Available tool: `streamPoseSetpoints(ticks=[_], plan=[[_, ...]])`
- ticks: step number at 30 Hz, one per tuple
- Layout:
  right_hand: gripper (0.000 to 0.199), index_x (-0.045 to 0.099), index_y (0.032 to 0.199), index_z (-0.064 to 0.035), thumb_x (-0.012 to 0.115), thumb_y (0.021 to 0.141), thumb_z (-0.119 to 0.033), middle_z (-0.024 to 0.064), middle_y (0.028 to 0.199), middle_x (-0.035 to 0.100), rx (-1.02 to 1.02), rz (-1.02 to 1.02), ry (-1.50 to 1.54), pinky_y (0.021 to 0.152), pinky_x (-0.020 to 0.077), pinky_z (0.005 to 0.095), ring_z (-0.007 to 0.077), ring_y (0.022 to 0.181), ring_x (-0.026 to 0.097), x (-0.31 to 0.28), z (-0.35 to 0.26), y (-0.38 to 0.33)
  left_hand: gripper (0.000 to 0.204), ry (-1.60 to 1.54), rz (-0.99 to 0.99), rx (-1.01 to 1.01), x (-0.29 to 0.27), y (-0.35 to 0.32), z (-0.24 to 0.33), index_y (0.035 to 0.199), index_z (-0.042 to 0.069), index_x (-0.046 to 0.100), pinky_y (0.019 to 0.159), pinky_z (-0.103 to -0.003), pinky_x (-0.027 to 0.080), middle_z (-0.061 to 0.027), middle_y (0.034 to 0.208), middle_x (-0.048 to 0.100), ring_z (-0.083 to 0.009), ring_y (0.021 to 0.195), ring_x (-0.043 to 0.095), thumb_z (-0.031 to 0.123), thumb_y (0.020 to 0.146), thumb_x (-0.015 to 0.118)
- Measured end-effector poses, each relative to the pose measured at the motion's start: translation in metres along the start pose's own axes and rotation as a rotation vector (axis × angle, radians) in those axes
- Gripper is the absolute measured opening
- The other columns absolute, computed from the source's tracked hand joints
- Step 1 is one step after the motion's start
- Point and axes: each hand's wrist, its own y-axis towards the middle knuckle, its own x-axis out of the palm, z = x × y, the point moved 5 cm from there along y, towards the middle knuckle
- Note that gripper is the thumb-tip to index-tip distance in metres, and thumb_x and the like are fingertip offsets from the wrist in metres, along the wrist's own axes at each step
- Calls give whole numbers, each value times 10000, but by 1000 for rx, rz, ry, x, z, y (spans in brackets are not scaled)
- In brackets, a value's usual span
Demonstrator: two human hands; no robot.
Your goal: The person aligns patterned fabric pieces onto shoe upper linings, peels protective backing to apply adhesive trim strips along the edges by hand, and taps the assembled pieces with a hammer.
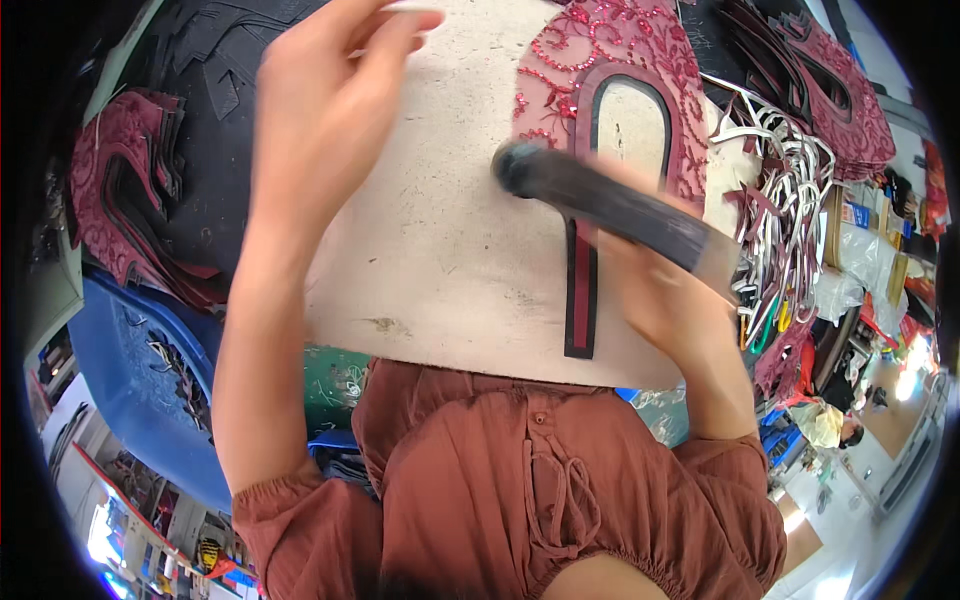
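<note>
My right hand is closed around a dark hammer, slightly smeared by motion, held above the board. Under and beyond the hammer lies a burgundy lace shoe upper with red beads and a black-edged, arched opening. Its narrow black and burgundy strip runs toward me on the pale work board. At the far left of the board my left hand is raised, its fingers bent together near the picture's top edge. A thin white sliver shows at those fingertips; its kind is unclear.
Stacked burgundy lace pieces lie at left on black material, with more lace pieces at far right. A tangle of white and burgundy strips hangs right of the board. A blue plastic bin stands at lower left.
</note>
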Motion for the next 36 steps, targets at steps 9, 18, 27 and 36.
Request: streamPoseSetpoints(ticks=[9,18,27,36], plan=[[366,560,1308,15,579,972,-128,35,857,645,689,1012,-168,649,467,223,95,734,573,-124,65,-163,280,275,98,505,118,44,42,1097,31,642,805,-445,509,-163,936,649,-352,890,616,87,826,692],[384,639,1259,-27,604,979,-287,120,1170,700,982,643,-1101,868,528,300,252,1050,682,-152,137,-416,288,-206,531,248,-190,-25,24,1185,10,680,658,-196,492,-11,878,689,-48,745,610,46,900,684],[300,675,1124,61,630,954,-182,202,1075,705,859,620,-1197,858,530,386,333,957,684,-147,122,-393,297,1085,824,68,-330,29,-82,1077,99,738,808,-400,512,-146,921,696,-306,868,667,246,819,728],[326,681,1142,-23,693,819,19,150,1158,632,445,562,-806,914,462,415,321,1075,580,-120,88,-147,352,667,294,781,54,206,36,1152,108,695,897,-397,465,-112,1062,703,-283,1021,650,282,848,726]])
